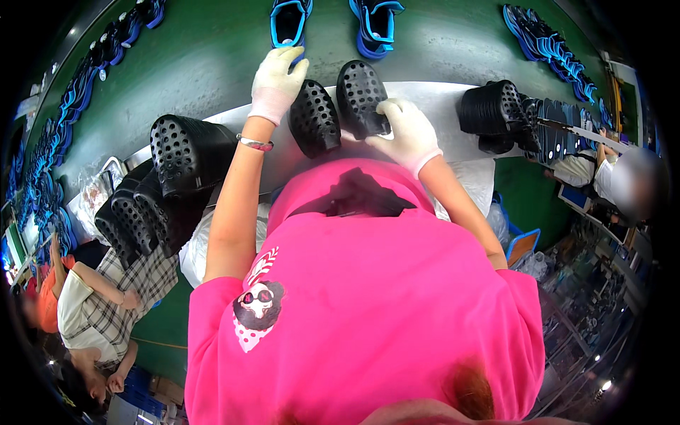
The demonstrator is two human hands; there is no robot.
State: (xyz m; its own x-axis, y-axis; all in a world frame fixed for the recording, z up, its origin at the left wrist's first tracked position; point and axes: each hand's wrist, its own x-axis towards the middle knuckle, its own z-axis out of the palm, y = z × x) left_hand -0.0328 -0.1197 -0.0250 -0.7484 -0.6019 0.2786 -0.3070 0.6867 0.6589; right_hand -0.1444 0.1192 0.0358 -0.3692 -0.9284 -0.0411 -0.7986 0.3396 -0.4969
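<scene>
My left hand (pixel 278 79), in a white glove, reaches forward with thumb and fingers apart. Its fingertips overlap the heel of a dark sneaker with bright blue trim (pixel 288 25); whether they touch it I cannot tell. A second, similar sneaker (pixel 375 28) stands to the right. Two black, hole-studded, toe-shaped plastic pieces lie near the bench edge: the left piece (pixel 314 118) is beside my left wrist, and the right piece (pixel 360 95) is gripped at its near end by my gloved right hand (pixel 406 132), thumb and fingers closed on it.
Nested black perforated pieces (pixel 188 152) are stacked at the left, and another stack (pixel 489 110) stands at the right. Rows of blue-trimmed sneakers line the green bench at far left (pixel 60 170) and far right (pixel 549 53). People work at both sides.
</scene>
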